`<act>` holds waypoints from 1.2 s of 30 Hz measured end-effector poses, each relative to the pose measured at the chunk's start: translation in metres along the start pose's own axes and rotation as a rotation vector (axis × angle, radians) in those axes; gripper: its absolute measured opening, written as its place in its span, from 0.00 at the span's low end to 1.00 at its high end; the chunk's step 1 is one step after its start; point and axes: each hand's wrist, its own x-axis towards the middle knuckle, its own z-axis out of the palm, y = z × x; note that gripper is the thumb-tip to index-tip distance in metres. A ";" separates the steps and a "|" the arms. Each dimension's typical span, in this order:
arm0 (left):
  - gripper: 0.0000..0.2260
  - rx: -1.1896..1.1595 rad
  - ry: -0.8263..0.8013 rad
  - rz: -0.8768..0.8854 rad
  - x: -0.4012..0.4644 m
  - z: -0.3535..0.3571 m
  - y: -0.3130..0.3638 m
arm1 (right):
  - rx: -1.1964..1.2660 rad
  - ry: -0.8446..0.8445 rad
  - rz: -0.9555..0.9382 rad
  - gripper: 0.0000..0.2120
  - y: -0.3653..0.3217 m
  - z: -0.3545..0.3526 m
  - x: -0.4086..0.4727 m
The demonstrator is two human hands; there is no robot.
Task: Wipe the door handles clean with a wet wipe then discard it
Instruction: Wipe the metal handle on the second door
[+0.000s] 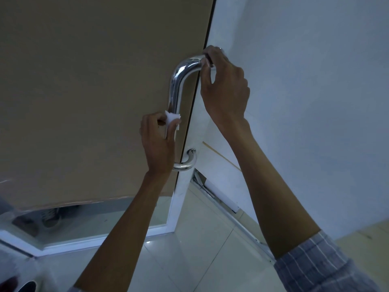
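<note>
A shiny chrome U-shaped door handle runs down the edge of a glass door covered with tan film. My left hand grips the handle's lower shaft with a white wet wipe wrapped round the bar. My right hand holds the door's edge at the handle's top mount, fingers curled over it. The handle's bottom bend shows below my left hand.
A white wall stands right of the door. Glossy pale floor tiles lie below, with a metal threshold track along the wall's foot. A pair of shoes shows through the door's clear lower strip.
</note>
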 end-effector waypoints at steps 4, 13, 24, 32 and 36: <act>0.12 -0.033 0.007 -0.080 -0.013 0.000 -0.006 | -0.006 -0.003 -0.001 0.16 0.000 0.001 -0.001; 0.10 0.009 -0.066 -0.182 -0.050 -0.005 -0.034 | 0.046 0.001 0.024 0.13 0.000 0.003 0.003; 0.09 0.049 -0.113 -0.301 -0.090 -0.004 -0.073 | -0.013 -0.080 0.044 0.14 -0.003 0.000 0.008; 0.13 -0.027 0.125 -0.787 -0.111 0.029 -0.054 | -0.002 -0.069 0.055 0.14 -0.004 0.002 0.006; 0.15 -0.119 0.150 -1.085 -0.115 0.046 -0.054 | -0.015 -0.060 0.065 0.14 -0.005 0.003 0.006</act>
